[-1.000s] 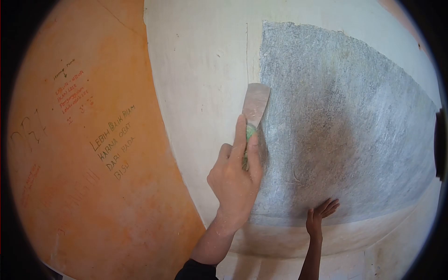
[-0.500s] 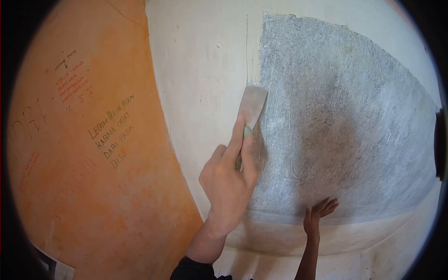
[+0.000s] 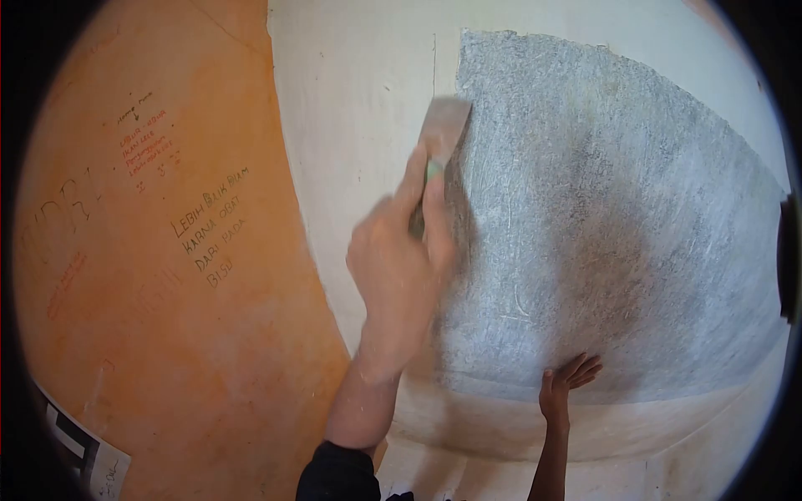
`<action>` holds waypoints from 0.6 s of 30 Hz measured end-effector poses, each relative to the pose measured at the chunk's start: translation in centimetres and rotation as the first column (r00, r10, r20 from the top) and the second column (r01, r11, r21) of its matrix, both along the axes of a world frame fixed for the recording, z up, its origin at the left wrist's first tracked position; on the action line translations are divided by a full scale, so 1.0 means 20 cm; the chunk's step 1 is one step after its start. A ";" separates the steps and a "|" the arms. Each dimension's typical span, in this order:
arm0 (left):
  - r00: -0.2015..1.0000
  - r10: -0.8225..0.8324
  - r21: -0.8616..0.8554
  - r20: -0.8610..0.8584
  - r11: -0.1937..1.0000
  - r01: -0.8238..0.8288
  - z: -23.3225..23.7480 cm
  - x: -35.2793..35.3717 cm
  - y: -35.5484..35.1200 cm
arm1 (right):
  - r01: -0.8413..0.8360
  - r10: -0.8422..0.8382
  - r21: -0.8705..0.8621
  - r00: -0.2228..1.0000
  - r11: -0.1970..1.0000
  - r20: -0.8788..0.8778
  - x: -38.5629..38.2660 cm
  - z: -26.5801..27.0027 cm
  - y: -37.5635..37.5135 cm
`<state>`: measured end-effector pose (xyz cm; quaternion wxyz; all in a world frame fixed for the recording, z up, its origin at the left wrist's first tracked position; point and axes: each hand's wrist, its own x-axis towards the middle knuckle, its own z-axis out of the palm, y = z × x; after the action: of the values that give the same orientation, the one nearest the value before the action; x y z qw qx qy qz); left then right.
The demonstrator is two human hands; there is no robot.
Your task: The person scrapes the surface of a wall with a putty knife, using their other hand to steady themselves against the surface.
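Observation:
My left hand (image 3: 397, 259) is closed around a putty knife (image 3: 445, 125), its forefinger stretched along the broad metal blade. A little green of the handle shows between the fingers; the rest is hidden. The blade lies flat against the wall along the left edge of a rough grey patch (image 3: 535, 167), where it borders pale paint (image 3: 342, 142). Lower right, my right hand (image 3: 571, 386) rests with fingers outstretched on the lower part of the grey patch, holding nothing.
An orange wall section (image 3: 251, 351) with handwriting (image 3: 213, 225) fills the left side. A black-and-white printed sheet (image 3: 88, 447) shows at lower left. A pale ledge-like band (image 3: 501, 426) runs below the grey patch. A dark object (image 3: 787, 259) stands at the right edge.
My left hand has slid the putty knife upward along the patch's left edge. The right hand stays in nearly the same place. The view has shifted slightly.

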<state>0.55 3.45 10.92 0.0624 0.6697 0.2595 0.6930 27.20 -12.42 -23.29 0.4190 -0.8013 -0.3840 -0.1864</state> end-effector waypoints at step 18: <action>0.968 -0.246 -0.175 0.045 0.952 0.250 -0.19 -0.02 -0.01 | 0.002 -0.002 0.005 1.000 1.000 0.011 0.00 0.00 0.01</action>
<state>0.08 3.34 7.12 0.2120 0.6809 0.2340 0.6608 27.12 -12.30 -23.23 0.4187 -0.7997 -0.3850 -0.1920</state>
